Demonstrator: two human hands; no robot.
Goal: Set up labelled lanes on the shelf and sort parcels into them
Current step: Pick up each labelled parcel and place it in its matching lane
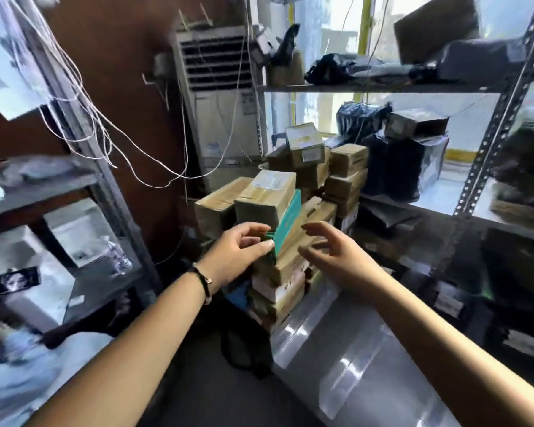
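Note:
A tall stack of cardboard parcels [278, 272] stands in the middle, by the left end of the metal shelf [413, 208]. A teal box [290, 220] leans upright in the stack, with a brown box [265, 195] beside it on the left. My left hand [238, 254] grips the near lower corner of the teal box, thumb and fingers curled around it. To the right of the stack my right hand [336, 251] hovers with fingers spread and loosely bent, holding nothing. More brown boxes [346, 167] and black poly bags [395, 167] lie on the shelf behind.
A standing air conditioner [219, 97] fills the back corner, with loose white cables [111, 131] hanging before it. A second rack [43, 192] stands left, holding a phone [16, 280] and a bottle [117, 257]. The upper shelf [383, 86] carries bags and boxes. A grey surface [352, 349] lies near right.

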